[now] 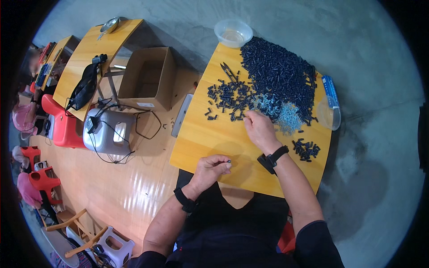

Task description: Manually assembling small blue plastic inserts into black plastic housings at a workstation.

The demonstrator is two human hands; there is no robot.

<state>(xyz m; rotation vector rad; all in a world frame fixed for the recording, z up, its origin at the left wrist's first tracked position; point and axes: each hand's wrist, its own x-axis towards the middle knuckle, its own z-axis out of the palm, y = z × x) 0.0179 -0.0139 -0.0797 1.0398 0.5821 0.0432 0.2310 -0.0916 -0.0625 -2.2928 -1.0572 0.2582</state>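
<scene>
My left hand point(210, 172) is above the near edge of the yellow table, pinching a small black cylindrical piece point(229, 161) between thumb and fingertips. Farther up, my right hand point(260, 129) reaches to the edge of the small parts with its fingers drawn together; what they hold, if anything, is hidden. Just beyond it lie loose black pieces point(228, 94) and a heap of small light-blue pieces point(288, 119). A large mound of black pieces point(279, 67) covers the table's far right part. To the right of my right wrist sits a smaller black cluster point(306, 149).
Dark pointed tweezers point(229, 72) lie left of the mound. A clear plastic bowl point(233, 33) stands at the far corner, a blue box point(330, 91) and a clear container point(328, 114) at the right edge. Leftward are a cardboard box point(147, 78), a grey stool point(109, 131) and cables.
</scene>
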